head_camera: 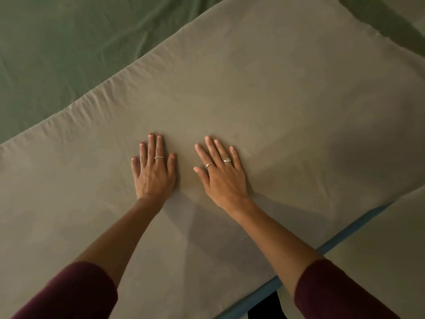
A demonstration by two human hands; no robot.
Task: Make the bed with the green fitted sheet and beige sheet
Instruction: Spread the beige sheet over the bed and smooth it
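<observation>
Green sheet [57, 54] covers the mattress at upper left, and the beige sheet [264, 88] lies folded flat over it, running across the view. Left hand [153, 171] and right hand [220, 174] press palm-down on the beige, fingers spread and gripping nothing; the blue edge [358, 226] is possibly the bed frame.

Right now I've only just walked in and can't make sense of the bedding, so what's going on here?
A person is making the bed. Both hands lie flat, fingers spread, on the beige sheet: the left hand and the right hand sit side by side near its middle, pressing or smoothing it. The beige sheet looks mostly smooth, with small wrinkles along its far edge. Beyond that edge the green fitted sheet shows, already on the mattress and still a bit creased.
</observation>
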